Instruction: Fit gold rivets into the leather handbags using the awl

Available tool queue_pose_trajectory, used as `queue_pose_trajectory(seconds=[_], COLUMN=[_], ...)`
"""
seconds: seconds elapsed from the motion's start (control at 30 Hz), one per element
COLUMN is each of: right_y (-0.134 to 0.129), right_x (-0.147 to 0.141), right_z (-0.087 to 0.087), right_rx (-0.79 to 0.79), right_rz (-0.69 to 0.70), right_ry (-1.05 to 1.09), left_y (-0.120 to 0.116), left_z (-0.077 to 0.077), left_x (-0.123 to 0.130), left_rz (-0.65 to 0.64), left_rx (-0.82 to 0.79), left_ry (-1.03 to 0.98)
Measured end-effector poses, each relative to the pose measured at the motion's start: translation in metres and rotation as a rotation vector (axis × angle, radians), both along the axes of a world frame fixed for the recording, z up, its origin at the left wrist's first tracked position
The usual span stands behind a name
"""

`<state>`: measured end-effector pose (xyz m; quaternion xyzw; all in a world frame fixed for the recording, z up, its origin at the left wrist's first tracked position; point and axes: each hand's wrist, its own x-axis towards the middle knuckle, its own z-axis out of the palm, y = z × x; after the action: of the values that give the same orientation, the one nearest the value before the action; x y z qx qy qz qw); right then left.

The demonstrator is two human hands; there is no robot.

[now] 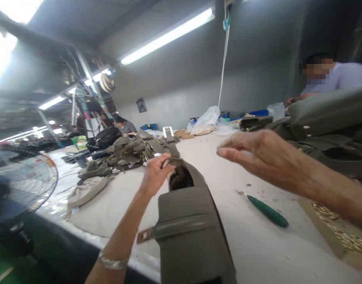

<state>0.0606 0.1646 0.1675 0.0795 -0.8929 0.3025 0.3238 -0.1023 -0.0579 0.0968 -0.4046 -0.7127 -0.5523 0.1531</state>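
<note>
An olive-grey bag [186, 225] lies on the pale worktable, its dark opening facing up near the far end. My left hand [157, 173] pinches the far rim of the bag beside that opening. Over the table to the right, my right hand [246, 150] hovers apart from the bag, fingers bent and the thumb below them; whether anything small is between them is hidden. A green-handled hook tool [268, 211] rests on the table below my right hand.
A box of gold-coloured metal pieces [340, 232] sits at the right under my forearm. Grey straps and pieces [133, 150] are heaped at the back left. More bags [331, 114] stand right, near a person [337, 75]. A fan [29, 181] is at left.
</note>
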Motion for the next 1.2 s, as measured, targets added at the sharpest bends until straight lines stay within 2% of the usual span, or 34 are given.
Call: queue_pose_trajectory(seconds=[0.07, 0.17, 0.2, 0.27, 0.33, 0.4, 0.43, 0.57, 0.7, 0.87, 0.97, 1.03, 1.2], right_y=[0.005, 0.002, 0.0, -0.005, -0.01, -0.016, -0.019, -0.036, -0.05, -0.058, -0.06, -0.058, -0.047], right_x=[-0.015, -0.037, -0.042, -0.049, -0.052, -0.051, -0.05, -0.039, -0.032, -0.03, -0.028, -0.026, -0.013], right_z=[-0.037, -0.1, -0.119, -0.149, -0.166, -0.171, -0.171, -0.167, -0.164, -0.163, -0.166, -0.171, -0.188], right_rx=[0.072, 0.0, -0.024, -0.03, 0.032, 0.146, 0.21, 0.448, 0.527, 0.474, 0.41, 0.347, 0.115], right_rz=[-0.014, 0.048, 0.022, -0.072, -0.134, -0.117, -0.1, -0.115, -0.106, -0.123, -0.115, -0.103, -0.034], right_ry=[-0.111, -0.132, -0.117, -0.021, 0.124, 0.248, 0.292, 0.335, 0.345, 0.4, 0.422, 0.408, 0.367], left_y=[0.029, 0.064, 0.071, 0.074, 0.067, 0.055, 0.047, 0.015, -0.008, -0.004, 0.01, 0.019, 0.029], left_z=[0.0, -0.016, -0.023, -0.033, -0.037, -0.032, -0.027, -0.008, 0.0, -0.007, -0.009, -0.008, -0.012], left_x=[0.008, 0.019, 0.02, 0.022, 0.022, 0.023, 0.024, 0.035, 0.05, 0.062, 0.067, 0.073, 0.095], left_rz=[-0.095, -0.247, -0.28, -0.252, -0.106, 0.019, 0.042, 0.054, 0.016, 0.025, -0.147, -0.216, -0.205], left_rx=[-0.069, -0.143, -0.166, -0.214, -0.294, -0.411, -0.469, -0.584, -0.603, -0.781, -0.624, -0.521, -0.404], left_ry=[0.041, 0.071, 0.076, 0.072, 0.03, -0.057, -0.106, -0.215, -0.343, -0.364, -0.628, -0.785, -0.985])
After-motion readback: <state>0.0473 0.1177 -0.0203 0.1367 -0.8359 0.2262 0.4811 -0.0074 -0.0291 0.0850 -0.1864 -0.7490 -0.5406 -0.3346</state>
